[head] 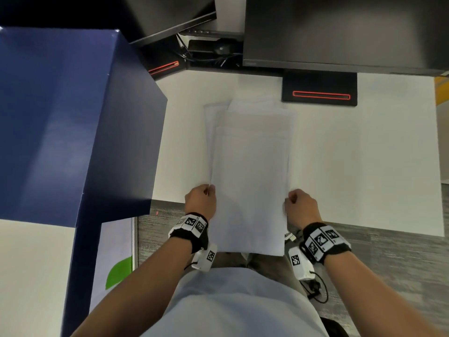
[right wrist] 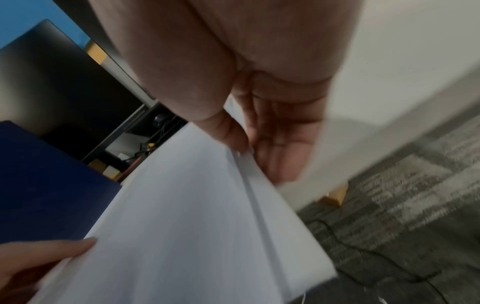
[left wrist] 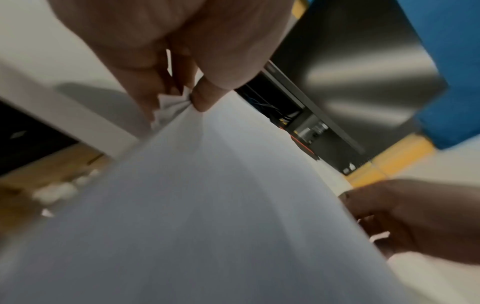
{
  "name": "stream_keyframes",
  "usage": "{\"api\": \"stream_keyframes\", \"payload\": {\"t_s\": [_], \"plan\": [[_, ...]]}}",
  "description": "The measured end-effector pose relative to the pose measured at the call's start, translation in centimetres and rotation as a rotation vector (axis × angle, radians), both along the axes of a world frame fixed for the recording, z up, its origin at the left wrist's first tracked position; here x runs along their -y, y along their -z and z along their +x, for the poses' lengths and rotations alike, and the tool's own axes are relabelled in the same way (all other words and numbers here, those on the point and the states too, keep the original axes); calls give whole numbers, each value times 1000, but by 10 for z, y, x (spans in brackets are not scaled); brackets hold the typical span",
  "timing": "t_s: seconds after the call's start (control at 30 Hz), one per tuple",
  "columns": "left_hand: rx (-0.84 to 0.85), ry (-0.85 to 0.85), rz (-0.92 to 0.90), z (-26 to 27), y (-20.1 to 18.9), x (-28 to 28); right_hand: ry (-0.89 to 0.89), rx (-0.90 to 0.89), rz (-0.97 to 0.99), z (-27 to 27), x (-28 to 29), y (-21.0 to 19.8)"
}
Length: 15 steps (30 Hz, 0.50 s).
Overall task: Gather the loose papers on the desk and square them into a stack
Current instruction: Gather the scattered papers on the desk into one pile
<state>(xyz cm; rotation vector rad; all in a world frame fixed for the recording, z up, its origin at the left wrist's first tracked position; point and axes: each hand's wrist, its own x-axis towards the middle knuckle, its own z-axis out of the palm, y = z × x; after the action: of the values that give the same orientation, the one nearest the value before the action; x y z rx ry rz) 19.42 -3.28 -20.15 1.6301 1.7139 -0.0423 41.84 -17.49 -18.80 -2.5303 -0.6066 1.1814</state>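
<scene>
Both hands pinch uneven papers

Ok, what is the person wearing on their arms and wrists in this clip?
Bare forearms, no sleeves. Each wrist has a black band with white square marker tags: left hand, right hand. A white camera block with another tag hangs under each wrist; a thin black cable loops from the right one.

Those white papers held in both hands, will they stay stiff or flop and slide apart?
Probably floppy: the papers crease where the left hand pinches them. Likely to slide apart: edges look staggered at the far end and beside the right hand.
</scene>
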Motion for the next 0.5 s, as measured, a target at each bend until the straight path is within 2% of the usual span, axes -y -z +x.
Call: {"api": "stream_keyframes", "payload": {"t_s": [0.1, 0.23, 0.3, 0.43, 0.5], "plan": [[-13, -81, 60, 1, -8, -12, 10, 23, -49, 16, -5, -3], [25, -197, 74, 13, -8, -61, 208, 114, 98, 51, -27, 0], [43, -220, 43, 28, -9, -81, 228, 138, 106, 59, -47, 5], [120, -132, -21, 71, 1, -93, 45, 160, 34, 37, -98, 15], [132, -61, -78, 90, 3, -92, 104, 46, 85, 26, -121, 13]]}}
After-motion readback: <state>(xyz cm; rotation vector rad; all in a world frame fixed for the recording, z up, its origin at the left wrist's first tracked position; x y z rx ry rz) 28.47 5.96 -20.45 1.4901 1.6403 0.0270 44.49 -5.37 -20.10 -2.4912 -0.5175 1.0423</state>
